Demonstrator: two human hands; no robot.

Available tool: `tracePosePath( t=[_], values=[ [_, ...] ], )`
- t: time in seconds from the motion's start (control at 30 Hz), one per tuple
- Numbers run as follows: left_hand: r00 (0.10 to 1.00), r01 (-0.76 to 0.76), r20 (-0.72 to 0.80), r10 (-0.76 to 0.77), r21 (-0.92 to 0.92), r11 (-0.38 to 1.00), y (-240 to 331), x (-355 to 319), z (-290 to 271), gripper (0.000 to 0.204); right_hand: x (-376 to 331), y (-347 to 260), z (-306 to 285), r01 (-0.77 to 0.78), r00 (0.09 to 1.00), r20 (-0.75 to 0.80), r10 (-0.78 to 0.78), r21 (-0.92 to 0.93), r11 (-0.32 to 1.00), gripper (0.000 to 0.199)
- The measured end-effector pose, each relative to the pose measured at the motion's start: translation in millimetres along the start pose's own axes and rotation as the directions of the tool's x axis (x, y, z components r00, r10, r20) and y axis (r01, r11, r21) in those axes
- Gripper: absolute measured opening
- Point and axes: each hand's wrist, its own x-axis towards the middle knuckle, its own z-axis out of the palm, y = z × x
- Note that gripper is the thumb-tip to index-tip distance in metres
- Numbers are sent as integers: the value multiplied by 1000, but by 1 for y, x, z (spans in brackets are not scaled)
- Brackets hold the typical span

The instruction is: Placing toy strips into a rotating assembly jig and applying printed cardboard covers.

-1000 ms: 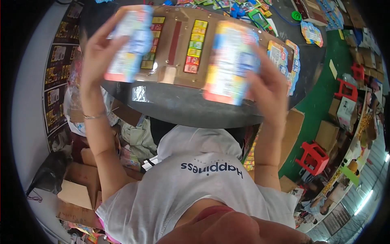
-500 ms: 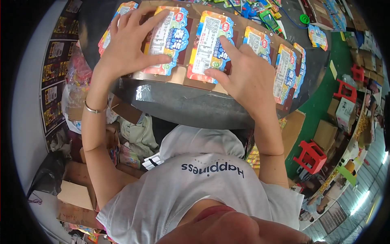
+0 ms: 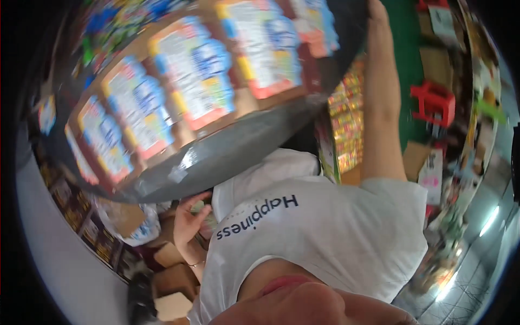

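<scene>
Several colourful printed cards (image 3: pixel 194 73) with scalloped right edges lie in a row on brown holders along the rim of a dark round table (image 3: pixel 216 154); they are blurred. Low at the left, beneath the table rim and beside my shirt, is my left hand (image 3: pixel 187 223). Its fingers curl about a small pale green thing (image 3: pixel 197 206), too blurred to name. My right hand (image 3: pixel 377 19) is at the table's far right edge, seen side-on and close to the last card (image 3: pixel 317 27); its fingers are mostly hidden.
Blue and green packets (image 3: pixel 116 24) are heaped at the table's far left. Under the right rim stands a box of small yellow-red packs (image 3: pixel 348 122). A red stool (image 3: pixel 433 104) is on the green floor. Open cartons (image 3: pixel 174 281) and a plastic bag (image 3: pixel 130 222) lie lower left.
Both hands have left the cards: the left went down below the table rim, the right out to the right edge. The view has turned, and the row of cards now slants down to the left.
</scene>
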Motion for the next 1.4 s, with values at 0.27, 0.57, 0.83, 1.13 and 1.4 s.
tracePosePath(
  t=[0.27,0.57,0.83,1.13,1.4],
  values=[
    [863,-427,-504,38,-686,589,-11,43,-91,58,-182,50,4,33,955,-298,-7,83,996,33],
    [911,-117,37,411,-932,342,-17,64,85,81,-285,129,-112,-124,910,383,160,-116,986,22],
    [438,-419,-890,-126,-326,847,-9,80,-181,45,-240,209,-290,581,812,551,192,-734,-352,44],
    [480,-47,-843,-242,-300,953,37,122,-237,42,-226,215,-290,534,826,375,421,-760,-370,47],
    [-15,29,-966,259,259,966,121,104,-174,38,-211,208,-285,653,719,456,524,-701,-286,26]
  ],
)
